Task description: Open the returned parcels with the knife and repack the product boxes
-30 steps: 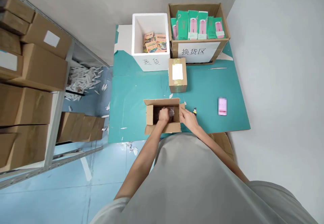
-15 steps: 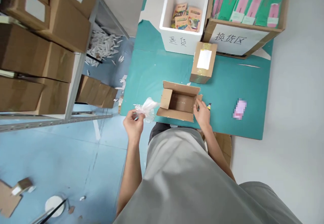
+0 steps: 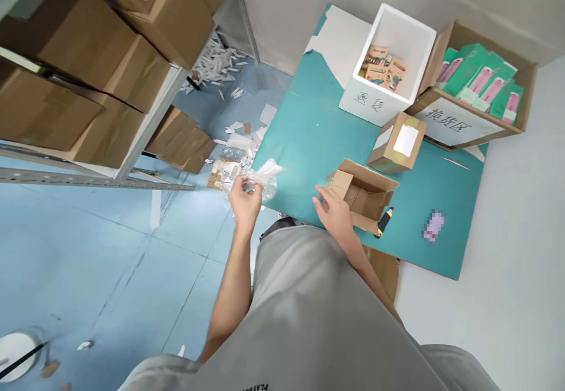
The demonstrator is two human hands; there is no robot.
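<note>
Now left hand (image 3: 245, 202) clamped on plastic wrap (image 3: 266, 175) (clear), right hand (image 3: 335, 217) moved to carton (image 3: 368, 196) corner, fingers apart.

Bright, even indoor light, soft shadows. Wide-angle warp at frame edges; slight motion blur mid-frame; no glare.

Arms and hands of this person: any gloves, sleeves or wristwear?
No gloves: the left hand and right hand are bare, with no watch or rings visible. Both forearms are uncovered. The person wears a loose grey shirt with small dark lettering near its hem.
</note>
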